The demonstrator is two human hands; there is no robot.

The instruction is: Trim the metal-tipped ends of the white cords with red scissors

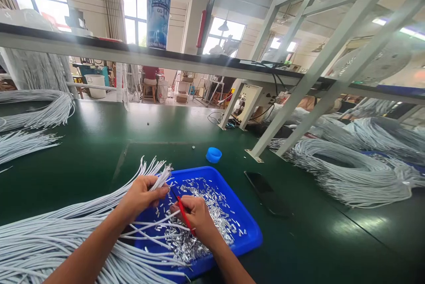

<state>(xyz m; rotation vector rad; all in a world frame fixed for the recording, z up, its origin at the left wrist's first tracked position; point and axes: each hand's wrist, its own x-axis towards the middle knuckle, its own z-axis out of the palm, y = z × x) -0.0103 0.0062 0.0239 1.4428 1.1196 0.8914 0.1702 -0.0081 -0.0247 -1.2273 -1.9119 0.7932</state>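
Gripping a bundle of white cables [160, 180] near its stripped ends, the left hand [144, 195] sits above the far-left corner of the blue plastic tray [250, 236], fingers wrapped firmly round it. Over the tray's middle, the right hand [197, 218] has its fingers curled about a red-handled tool [186, 216], whose dark tip points towards the bundle; whether they touch, I cannot tell. Small silvery metal pieces [217, 215] lie scattered and heaped inside the tray. Long white cables [56, 231] spread across the desk [93, 160] left of the tray, some ends crossing its near-left side. Just beyond the tray stands a light-blue cap [214, 155]; right of it lie a black smartphone [265, 193] and, farther off, coiled cables [355, 177].
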